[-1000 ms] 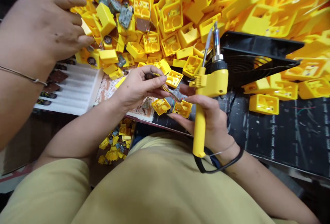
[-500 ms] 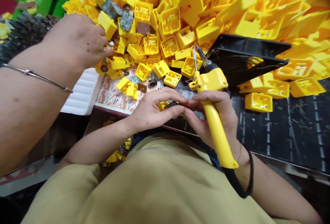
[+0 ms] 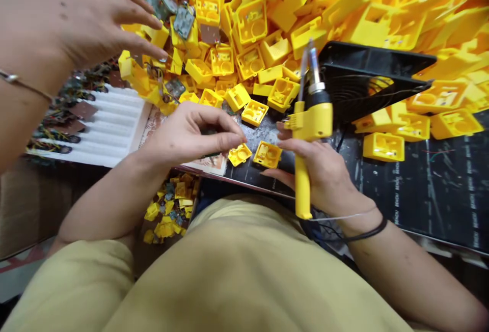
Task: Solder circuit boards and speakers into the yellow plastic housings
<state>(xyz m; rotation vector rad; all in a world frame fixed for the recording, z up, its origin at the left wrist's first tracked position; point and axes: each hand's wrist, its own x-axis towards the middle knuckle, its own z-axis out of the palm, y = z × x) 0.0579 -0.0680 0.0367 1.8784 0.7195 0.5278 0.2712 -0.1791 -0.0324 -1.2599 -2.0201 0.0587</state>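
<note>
At bench [image 3: 416,194], right hand [image 3: 324,169] holds soldering iron [image 3: 314,120].

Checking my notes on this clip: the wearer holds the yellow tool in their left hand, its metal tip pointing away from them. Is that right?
Not quite: the head view shows the yellow tool in the right hand; its metal tip does point away from the wearer.

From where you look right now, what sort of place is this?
Probably an electronics workshop: heaped yellow plastic housings, a yellow soldering tool in the right hand, and circuit boards on a white foam tray.
</note>
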